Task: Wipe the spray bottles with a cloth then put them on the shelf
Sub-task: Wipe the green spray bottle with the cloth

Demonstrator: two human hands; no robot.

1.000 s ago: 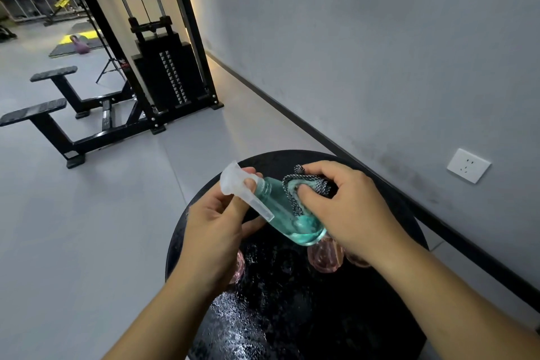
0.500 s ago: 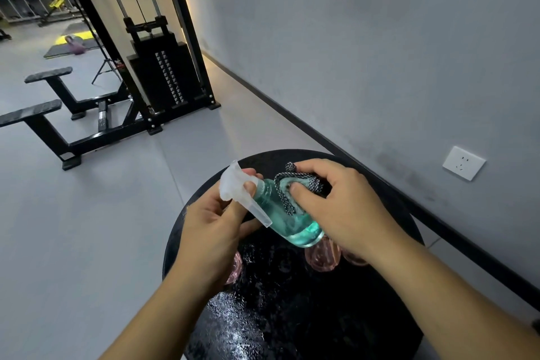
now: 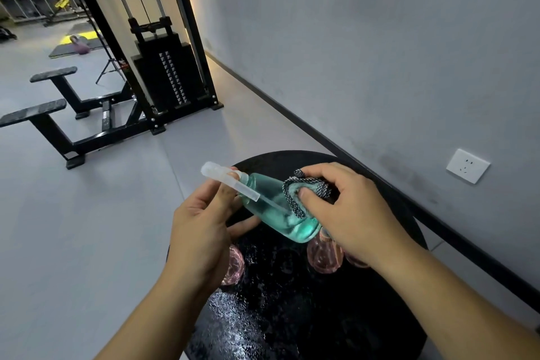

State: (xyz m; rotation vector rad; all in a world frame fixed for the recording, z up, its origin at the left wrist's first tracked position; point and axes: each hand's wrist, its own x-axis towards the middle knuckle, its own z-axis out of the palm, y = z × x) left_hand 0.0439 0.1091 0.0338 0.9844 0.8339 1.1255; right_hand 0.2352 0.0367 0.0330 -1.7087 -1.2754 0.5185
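left hand (image 3: pixel 198 231) holds teal bottle (image 3: pixel 277 213) | right hand (image 3: pixel 350 213) presses cloth (image 3: pixel 304 190)

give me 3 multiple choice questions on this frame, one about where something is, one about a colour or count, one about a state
1. Where is the wall socket?
A. on the wall to the right of the round table
B. on the floor by the bench
C. on the weight machine

2. What colour is the liquid in the held spray bottle?
A. orange
B. teal
C. clear white

3. What is the right hand doing?
A. hanging idle
B. pressing the cloth against the bottle
C. resting flat on the table

Answers:
1. A, the white plate sits on the grey wall, right of the black table.
2. B, the tilted bottle is blue-green, while the pink bottles stand on the table.
3. B, its thumb pins the cloth to the bottle's side, while the left hand holds the neck below the nozzle.
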